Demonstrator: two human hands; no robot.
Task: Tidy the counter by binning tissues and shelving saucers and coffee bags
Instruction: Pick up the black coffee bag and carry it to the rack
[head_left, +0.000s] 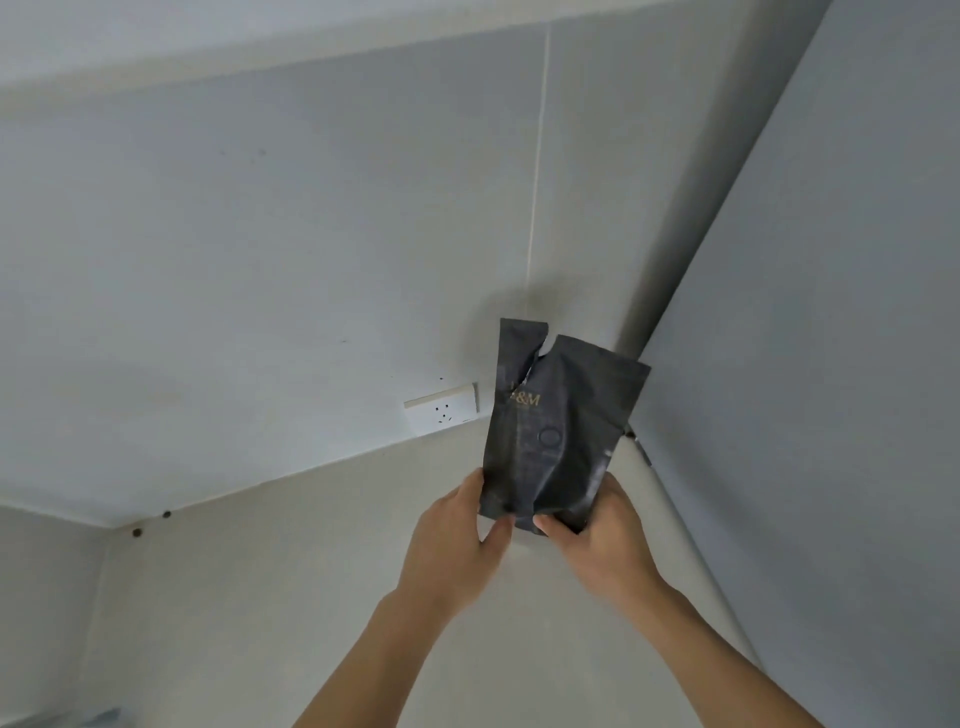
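Coffee bag mid-shelving, both hands on it, not yet let go

Dark coffee bag (558, 426) stands upright near the 5 o'clock part of the view, its torn top at 12 o'clock, bottom edge at or just above the pale shelf surface (337, 571); I can't tell if it is touching. Left hand (457, 535) pinches the bag's lower left corner, right hand (602, 530) wraps its lower right corner, both grips closed on the bag. Wall socket (441, 410) sits on the grey wall at 9 o'clock from the bag. My read: this bag is nearly placed, release still to do. Tabletop, tissues, saucers and bin are out of view, so the rest of the tidy can't be judged
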